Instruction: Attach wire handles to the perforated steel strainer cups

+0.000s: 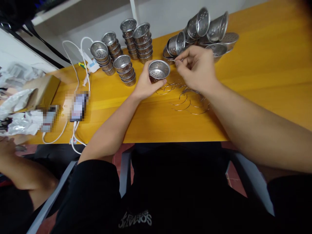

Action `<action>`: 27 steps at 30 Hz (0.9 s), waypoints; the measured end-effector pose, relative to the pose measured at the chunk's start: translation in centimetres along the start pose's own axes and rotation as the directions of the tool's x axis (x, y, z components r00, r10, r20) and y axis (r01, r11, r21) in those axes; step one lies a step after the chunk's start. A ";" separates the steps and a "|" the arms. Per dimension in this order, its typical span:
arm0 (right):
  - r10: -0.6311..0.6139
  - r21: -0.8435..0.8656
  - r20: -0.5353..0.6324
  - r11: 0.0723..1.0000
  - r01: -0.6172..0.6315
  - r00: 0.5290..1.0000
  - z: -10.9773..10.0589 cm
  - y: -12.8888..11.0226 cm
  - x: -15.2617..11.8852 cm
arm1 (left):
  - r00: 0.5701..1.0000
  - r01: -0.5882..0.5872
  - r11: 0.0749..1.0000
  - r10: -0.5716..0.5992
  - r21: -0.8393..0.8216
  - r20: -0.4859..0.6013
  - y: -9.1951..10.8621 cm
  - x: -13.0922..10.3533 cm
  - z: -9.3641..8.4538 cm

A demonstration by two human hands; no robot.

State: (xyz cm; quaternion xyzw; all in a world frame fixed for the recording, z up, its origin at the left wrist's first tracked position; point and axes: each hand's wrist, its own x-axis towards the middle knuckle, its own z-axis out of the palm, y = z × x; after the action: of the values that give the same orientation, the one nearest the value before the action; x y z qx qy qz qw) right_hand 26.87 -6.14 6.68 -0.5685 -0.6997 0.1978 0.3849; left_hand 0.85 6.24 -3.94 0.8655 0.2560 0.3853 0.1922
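My left hand [147,83] is wrapped round a perforated metal cup [159,71], its open mouth tipped toward me. Just to the right, my right hand [195,66] pinches a thin curved metal wire [173,60] between thumb and forefinger; most of that wire is hidden by the fingers. The wire's tip is near the cup's rim, and I cannot tell whether they touch. Several loose curved wires [181,109] lie on the table below my right hand.
Several stacks of perforated cups [143,42] stand along the back left. A loose heap of cups [198,24] lies at the back right. Phones [79,107] with white cables, a cardboard box [46,89] and plastic bags [26,122] are at the left. Beside me is another person's arm [24,169].
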 end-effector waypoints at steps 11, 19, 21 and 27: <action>0.006 0.051 0.010 0.999 -0.006 1.000 0.3 -1.7 -0.7 | 0.999 -0.045 0.999 0.046 -0.011 0.022 3.8 -0.3 0.7; 0.018 0.009 0.009 1.000 -0.019 1.000 0.5 -1.7 -0.6 | 1.000 -0.006 1.000 0.006 -0.001 0.025 5.1 -0.5 0.5; 0.013 0.012 -0.003 1.000 -0.013 1.000 0.8 -1.3 -0.5 | 0.999 0.002 1.000 -0.001 -0.027 0.032 5.2 -0.4 0.5; -0.132 0.218 -0.088 0.965 0.148 0.987 2.0 0.8 0.1 | 0.999 0.023 0.994 -0.019 -0.107 0.036 5.5 0.1 0.3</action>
State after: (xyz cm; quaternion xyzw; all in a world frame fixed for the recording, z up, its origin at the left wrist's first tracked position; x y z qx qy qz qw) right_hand 25.82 -5.51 4.88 -0.4774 -0.6969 0.2270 0.4846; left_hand 2.78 1.84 -1.17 0.8577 0.2406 0.3813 0.2471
